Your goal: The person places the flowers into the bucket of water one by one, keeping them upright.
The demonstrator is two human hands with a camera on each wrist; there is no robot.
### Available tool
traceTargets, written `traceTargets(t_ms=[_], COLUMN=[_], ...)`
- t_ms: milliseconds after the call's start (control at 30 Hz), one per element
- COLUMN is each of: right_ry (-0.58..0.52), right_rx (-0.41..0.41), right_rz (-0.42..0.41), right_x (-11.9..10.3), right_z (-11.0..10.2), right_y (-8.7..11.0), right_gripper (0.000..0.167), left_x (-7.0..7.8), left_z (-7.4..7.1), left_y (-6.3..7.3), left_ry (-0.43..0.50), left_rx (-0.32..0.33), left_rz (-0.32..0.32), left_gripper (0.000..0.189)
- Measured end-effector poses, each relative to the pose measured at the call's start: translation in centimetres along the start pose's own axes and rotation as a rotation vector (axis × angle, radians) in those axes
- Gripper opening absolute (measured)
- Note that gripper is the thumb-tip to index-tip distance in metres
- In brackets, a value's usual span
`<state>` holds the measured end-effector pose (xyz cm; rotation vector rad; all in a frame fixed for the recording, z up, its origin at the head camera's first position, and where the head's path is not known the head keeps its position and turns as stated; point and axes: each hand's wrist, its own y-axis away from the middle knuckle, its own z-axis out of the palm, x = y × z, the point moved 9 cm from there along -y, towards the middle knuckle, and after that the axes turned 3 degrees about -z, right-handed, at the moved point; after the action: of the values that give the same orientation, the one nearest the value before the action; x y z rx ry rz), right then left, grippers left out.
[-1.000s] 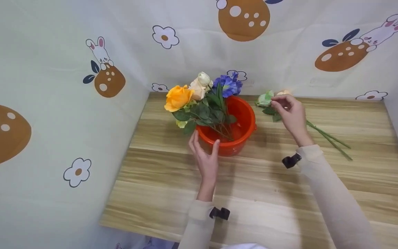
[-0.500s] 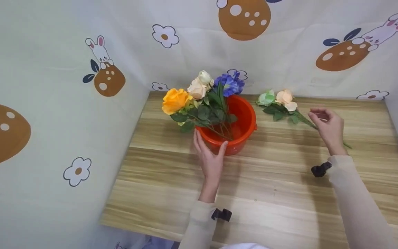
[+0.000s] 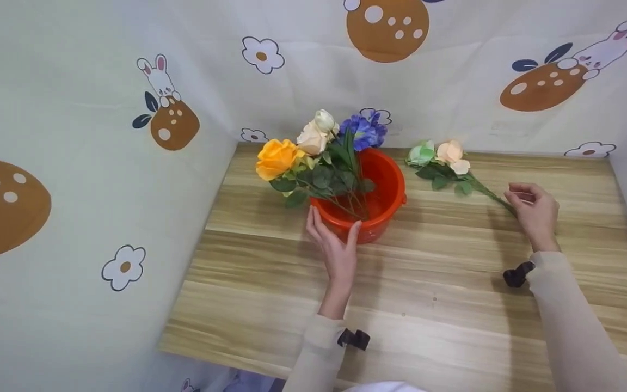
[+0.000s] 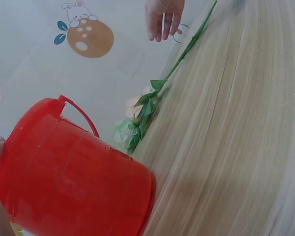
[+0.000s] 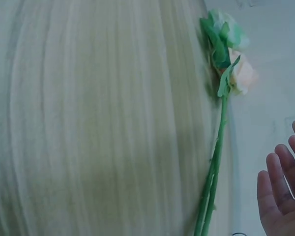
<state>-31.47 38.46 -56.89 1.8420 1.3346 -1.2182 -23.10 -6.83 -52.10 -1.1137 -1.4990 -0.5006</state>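
My left hand (image 3: 337, 250), fingers fairly straight and thumb spread, rests against the near left side of a red bucket (image 3: 374, 231). Inside the bucket lean an orange rose (image 3: 277, 159), a pale cream rose (image 3: 312, 138) and a blue flower (image 3: 361, 132), all with green stems and leaves. My right hand (image 3: 538, 212) hovers over the stem ends of two flowers lying on the table, one pale green (image 3: 420, 154) and one peach (image 3: 450, 153). In the right wrist view its loose fingers (image 5: 284, 172) stand apart from the stems (image 5: 216, 162) and hold nothing.
The wood-grain table (image 3: 248, 272) meets a printed cloth wall (image 3: 302, 65) at the back and left. A handle (image 4: 81, 112) hangs at the bucket's side in the left wrist view.
My right hand has moved right and nearer to me, from the flower heads to the stem ends. The left hand has shifted slightly right along the bucket. The orange rose dipped slightly left.
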Motion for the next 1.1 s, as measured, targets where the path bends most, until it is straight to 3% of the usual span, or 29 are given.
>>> traceTargets(t_ms=[133,333,500,800,1100], right_ry=[-0.004,0.067,0.116,0.327,0.471], right_rx=[-0.012,-0.013,-0.028,-0.121,-0.046], right_rz=[0.003,0.012,0.017,-0.014,-0.085], right_x=[0.7,1.5,2.1,2.9,2.3], right_z=[0.0,0.3,0.9,2.6,2.5], right_y=[0.1,0.2,0.1,0.2,0.1], right_gripper=[0.027,0.037,0.036,0.037,0.020], left_x=[0.1,0.3,0.3,0.2,0.2], left_z=[0.0,-0.1,-0.2,-0.2,-0.1], left_y=[0.0,0.0,0.0,0.0,0.0], left_ry=[0.023,0.030,0.031,0.016,0.024], left_rx=[0.003,0.011,0.010,0.015,0.002], left_rz=[0.009,0.011,0.006,-0.004,0.006], left_gripper=[0.096,0.094,0.095,0.095,0.094])
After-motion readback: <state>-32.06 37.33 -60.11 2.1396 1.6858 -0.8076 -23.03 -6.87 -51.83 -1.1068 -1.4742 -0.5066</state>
